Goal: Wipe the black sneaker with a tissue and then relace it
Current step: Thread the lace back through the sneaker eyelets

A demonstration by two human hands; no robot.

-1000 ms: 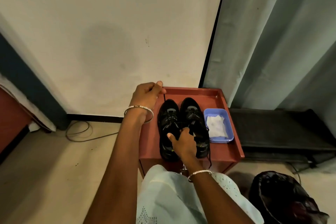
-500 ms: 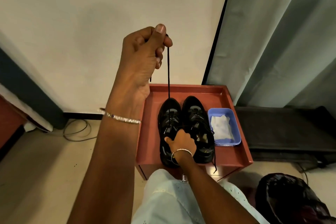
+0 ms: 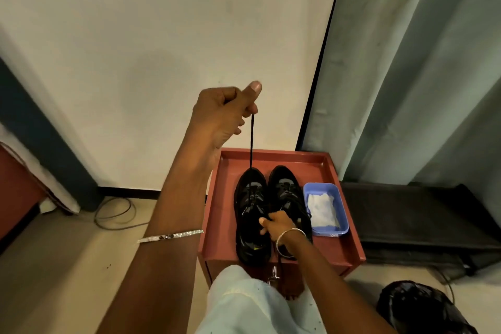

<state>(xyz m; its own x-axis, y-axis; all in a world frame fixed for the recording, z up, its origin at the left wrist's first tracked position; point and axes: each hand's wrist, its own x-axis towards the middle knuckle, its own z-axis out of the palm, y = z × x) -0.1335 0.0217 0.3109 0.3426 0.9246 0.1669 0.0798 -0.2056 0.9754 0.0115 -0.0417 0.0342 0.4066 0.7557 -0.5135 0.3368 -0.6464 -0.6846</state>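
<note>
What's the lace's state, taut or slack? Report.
Taut: the lace runs in a straight line from the raised left hand pinching it down to the sneaker.

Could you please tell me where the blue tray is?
In the head view, the blue tray sits on the red table, beside the right-hand sneaker.

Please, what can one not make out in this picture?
Head view:
Which eyelet of the left sneaker the black lace, pinched by the left hand, leaves: too dark and small.
What the right hand grips, if anything: its own fingers hide it.
The black bag: cut off by the lower edge.
</note>
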